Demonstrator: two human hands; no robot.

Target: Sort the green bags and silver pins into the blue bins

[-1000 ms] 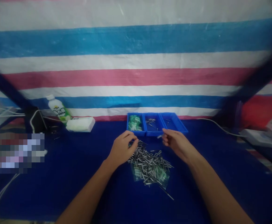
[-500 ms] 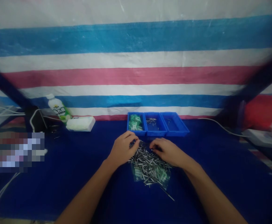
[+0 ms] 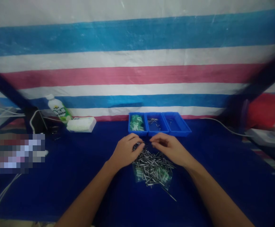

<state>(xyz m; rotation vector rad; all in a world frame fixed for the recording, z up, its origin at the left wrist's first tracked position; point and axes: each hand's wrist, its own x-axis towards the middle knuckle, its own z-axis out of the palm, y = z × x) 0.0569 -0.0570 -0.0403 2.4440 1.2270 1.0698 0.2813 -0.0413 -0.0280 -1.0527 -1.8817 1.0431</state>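
A heap of thin, shiny metal pins (image 3: 152,167), perhaps rivets or screws, lies on the dark blue table (image 3: 80,176). Clear packets with green contents (image 3: 139,175) show under and among the pins. My left hand (image 3: 128,148) rests over the heap's upper left edge, thumb and fingers curled together. Opposite it, my right hand (image 3: 169,148) is at the upper right of the heap with thumb and forefinger brought close. The two sets of fingertips almost meet above the pins. Whatever either pinch holds is too small to make out.
Just beyond my hands stand three joined blue trays: the left tray (image 3: 129,127) has green packets, the middle tray (image 3: 155,133) some pins, the right tray (image 3: 181,126) a few. A bottle (image 3: 59,108), tissue pack (image 3: 82,125) and cables (image 3: 5,192) lie leftward. A striped sheet (image 3: 137,75) hangs behind.
My right hand has lifted slightly away from the pins and its fingertips have moved left, closer to my left hand. My left hand stays over the heap, its fingertips slightly farther right.
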